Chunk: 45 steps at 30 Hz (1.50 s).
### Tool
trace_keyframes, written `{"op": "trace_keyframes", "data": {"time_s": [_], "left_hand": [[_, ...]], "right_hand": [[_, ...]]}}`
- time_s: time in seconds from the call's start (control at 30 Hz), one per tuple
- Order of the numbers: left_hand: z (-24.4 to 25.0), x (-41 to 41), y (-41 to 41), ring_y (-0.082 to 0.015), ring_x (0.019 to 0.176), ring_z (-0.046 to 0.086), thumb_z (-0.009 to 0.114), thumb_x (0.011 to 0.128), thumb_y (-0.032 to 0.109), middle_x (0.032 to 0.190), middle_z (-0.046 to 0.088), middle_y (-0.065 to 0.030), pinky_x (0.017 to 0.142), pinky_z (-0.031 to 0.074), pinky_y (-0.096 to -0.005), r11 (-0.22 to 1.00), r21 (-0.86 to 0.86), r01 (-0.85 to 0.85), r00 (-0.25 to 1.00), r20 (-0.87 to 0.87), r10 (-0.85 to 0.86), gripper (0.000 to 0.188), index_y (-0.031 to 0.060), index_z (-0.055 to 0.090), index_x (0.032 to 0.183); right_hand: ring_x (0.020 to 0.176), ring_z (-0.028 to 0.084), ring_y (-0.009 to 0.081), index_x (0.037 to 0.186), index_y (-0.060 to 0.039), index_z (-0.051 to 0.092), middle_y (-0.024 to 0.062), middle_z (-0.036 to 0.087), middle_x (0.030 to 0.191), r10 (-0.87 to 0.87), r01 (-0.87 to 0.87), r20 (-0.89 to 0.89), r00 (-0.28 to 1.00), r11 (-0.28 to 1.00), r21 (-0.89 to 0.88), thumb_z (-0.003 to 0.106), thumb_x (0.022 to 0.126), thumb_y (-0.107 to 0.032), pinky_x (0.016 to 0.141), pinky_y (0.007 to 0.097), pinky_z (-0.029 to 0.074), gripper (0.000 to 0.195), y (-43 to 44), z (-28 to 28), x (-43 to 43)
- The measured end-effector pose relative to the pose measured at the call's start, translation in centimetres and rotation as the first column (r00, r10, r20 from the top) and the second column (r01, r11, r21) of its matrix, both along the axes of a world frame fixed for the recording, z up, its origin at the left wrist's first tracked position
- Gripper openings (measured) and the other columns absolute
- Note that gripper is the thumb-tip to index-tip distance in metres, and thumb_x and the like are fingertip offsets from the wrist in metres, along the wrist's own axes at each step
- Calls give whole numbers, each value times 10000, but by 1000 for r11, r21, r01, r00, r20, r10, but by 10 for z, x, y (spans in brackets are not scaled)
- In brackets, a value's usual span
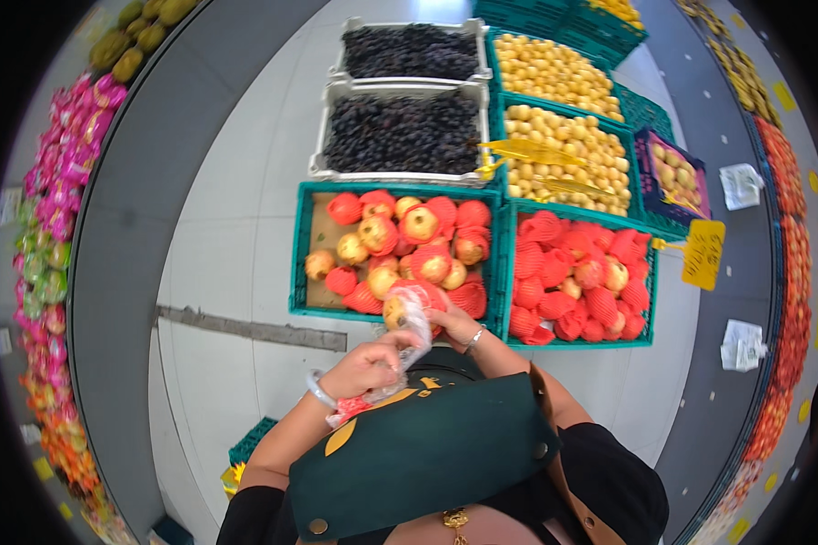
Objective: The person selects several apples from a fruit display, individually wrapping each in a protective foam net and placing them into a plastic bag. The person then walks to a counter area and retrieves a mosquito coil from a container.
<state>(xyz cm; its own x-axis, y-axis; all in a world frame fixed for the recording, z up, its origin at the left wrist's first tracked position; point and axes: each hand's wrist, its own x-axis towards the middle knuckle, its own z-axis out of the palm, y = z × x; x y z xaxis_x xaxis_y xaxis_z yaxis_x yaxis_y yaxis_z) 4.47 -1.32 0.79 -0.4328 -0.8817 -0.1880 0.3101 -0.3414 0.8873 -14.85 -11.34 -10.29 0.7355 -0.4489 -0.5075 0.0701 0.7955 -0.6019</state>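
My right hand [453, 321], with a bracelet on its wrist, holds a pomegranate in a red foam net [428, 300] over the near edge of a green plastic crate [395, 187]. My left hand [368, 364], with a pale bangle, grips clear plastic film [417, 334] that lies against the fruit. Part of a yellowish pomegranate [394, 312] shows beside the film. Red and white material [349, 409] hangs below the left hand. In the crate lie several pomegranates [377, 234], some in red foam nets and some bare.
A second crate of netted pomegranates [589, 272] stands at the right, with a yellow sign [703, 254] by its edge. Behind are white crates of dark grapes [402, 129] and green crates of round yellow fruit [566, 146]. Fruit displays [780, 327] line both sides. A dark green apron [416, 456] covers my front.
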Motion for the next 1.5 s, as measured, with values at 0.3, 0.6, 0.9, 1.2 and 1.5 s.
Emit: {"op": "trace_keyframes", "data": {"time_s": [0.3,0.6,0.9,1.2,1.5], "left_hand": [[-24,31,26,-163,631,500,551,880,263,647,518,-65,595,410,-286,933,352,-76,911,-356,209,236,41,493,936],[-50,59,45,-132,600,503,484,910,229,672,534,-63,560,403,-245,781,604,-159,885,-264,384,235,33,470,1038],[-73,78,80,-163,622,504,487,905,264,660,524,-84,606,414,-279,710,658,-250,818,-249,518,275,24,472,1040],[-82,82,87,-148,606,463,486,907,352,638,481,-68,590,387,-261,709,662,-244,846,-212,489,356,25,457,1046],[-77,73,77,-136,604,459,475,913,332,643,479,-67,584,374,-254,704,685,-187,884,-196,425,353,12,452,1062]], "right_hand": [[954,612,213,1265,-103,393,101,562,1134,4,74,-419,908,983,170,682,760,-376,627,323,546,642,-37,-57,-19],[1098,517,261,1383,-149,283,127,475,1289,252,-296,-710,657,953,65,601,756,-566,742,422,497,818,-99,-118,75],[1155,461,382,1343,-64,369,213,408,1328,-62,-864,-995,77,493,-97,504,824,-563,956,409,399,733,-131,-143,124],[1186,388,391,1395,10,168,241,292,1353,-143,-928,-976,163,314,-201,696,694,-482,979,411,373,1007,-85,-168,134],[1242,360,341,1375,-133,331,161,327,1391,-273,-899,-895,353,167,-405,594,799,-423,1001,475,311,696,-80,-187,104]]}}
